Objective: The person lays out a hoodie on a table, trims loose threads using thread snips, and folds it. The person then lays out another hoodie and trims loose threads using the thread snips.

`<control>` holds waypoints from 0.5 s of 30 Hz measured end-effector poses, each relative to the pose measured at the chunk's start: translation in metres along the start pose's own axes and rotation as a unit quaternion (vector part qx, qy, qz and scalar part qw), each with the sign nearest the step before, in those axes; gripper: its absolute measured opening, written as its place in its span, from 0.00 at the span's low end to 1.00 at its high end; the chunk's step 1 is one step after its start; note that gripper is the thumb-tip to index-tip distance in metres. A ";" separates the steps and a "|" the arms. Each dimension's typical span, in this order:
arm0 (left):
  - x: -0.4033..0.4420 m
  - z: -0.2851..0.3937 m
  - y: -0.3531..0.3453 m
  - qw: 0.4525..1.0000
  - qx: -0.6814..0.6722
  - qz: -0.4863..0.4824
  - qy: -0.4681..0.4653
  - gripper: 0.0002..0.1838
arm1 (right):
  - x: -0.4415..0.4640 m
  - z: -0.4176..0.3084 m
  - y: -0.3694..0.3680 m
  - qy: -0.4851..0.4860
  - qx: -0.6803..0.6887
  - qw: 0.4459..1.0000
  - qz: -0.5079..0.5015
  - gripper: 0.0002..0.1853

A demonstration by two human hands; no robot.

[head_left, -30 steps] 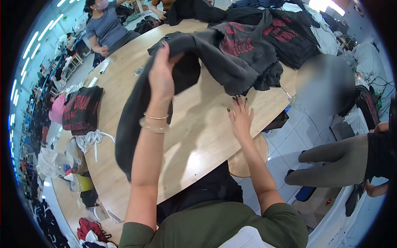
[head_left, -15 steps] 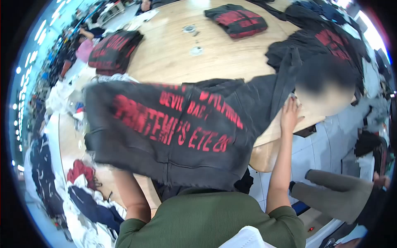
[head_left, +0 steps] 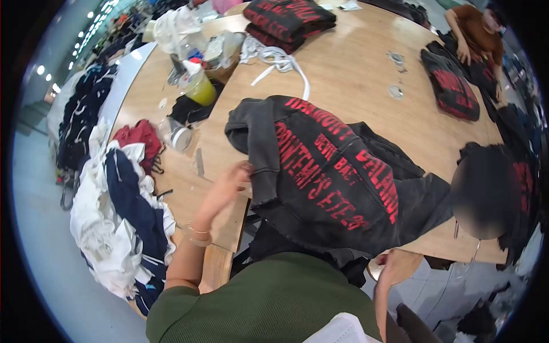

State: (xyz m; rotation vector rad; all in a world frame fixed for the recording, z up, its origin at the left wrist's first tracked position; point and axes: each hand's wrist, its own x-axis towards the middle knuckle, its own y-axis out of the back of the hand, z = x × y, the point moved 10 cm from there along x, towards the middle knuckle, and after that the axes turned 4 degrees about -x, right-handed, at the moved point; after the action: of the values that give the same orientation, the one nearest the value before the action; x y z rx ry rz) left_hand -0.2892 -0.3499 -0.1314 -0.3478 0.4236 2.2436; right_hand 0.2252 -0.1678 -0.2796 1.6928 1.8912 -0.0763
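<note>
A dark grey sweatshirt (head_left: 320,177) with red lettering lies spread at the near edge of the table, one sleeve (head_left: 264,154) bent down along its left side. Against that sleeve's outer edge is my left hand (head_left: 230,182), its fingers bent in and the tips touching the cloth. My right hand (head_left: 389,262) is low beside the bottom hem, past the table edge. Its fingers are small and partly hidden, so its grip does not show.
Folded dark garments with red print (head_left: 289,23) lie at the back, another (head_left: 452,91) at the right. A cup of green drink (head_left: 200,88), white cord (head_left: 280,60) and clear jar (head_left: 178,136) stand left. White and navy clothes (head_left: 108,223) are heaped nearby. A co-worker (head_left: 477,34) handles cloth.
My view has swung right. The sweatshirt has come down flatter on the table, its left sleeve now folded down. My right hand has left the tabletop for the hem; my left hand has emerged from underneath.
</note>
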 end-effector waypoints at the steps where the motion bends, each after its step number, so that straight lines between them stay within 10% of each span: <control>1: -0.001 0.005 -0.018 0.996 0.087 0.012 -0.008 0.26 | -0.015 0.021 -0.024 -0.068 0.116 0.990 -0.047 0.19; 7: 0.030 -0.004 -0.027 0.993 0.053 0.037 -0.096 0.22 | -0.038 -0.012 -0.080 -0.081 0.026 0.957 -0.276 0.12; 9: 0.022 0.018 -0.019 0.976 -0.212 0.038 -0.022 0.17 | -0.039 -0.021 -0.080 -0.094 0.077 0.956 -0.268 0.09; 13: 0.017 0.073 0.023 0.922 -0.383 0.042 -0.034 0.14 | -0.030 -0.106 -0.038 -0.005 -0.081 0.956 -0.281 0.15; 15: 0.023 0.094 0.030 0.901 -0.430 0.036 -0.036 0.13 | -0.007 -0.157 -0.006 0.033 0.064 0.979 -0.190 0.15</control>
State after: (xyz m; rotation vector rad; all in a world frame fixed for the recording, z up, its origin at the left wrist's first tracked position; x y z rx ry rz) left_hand -0.3367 -0.3145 -0.0490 -0.6963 -0.6462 2.3944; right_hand 0.1593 -0.1098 -0.1496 1.4052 2.2816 -0.3025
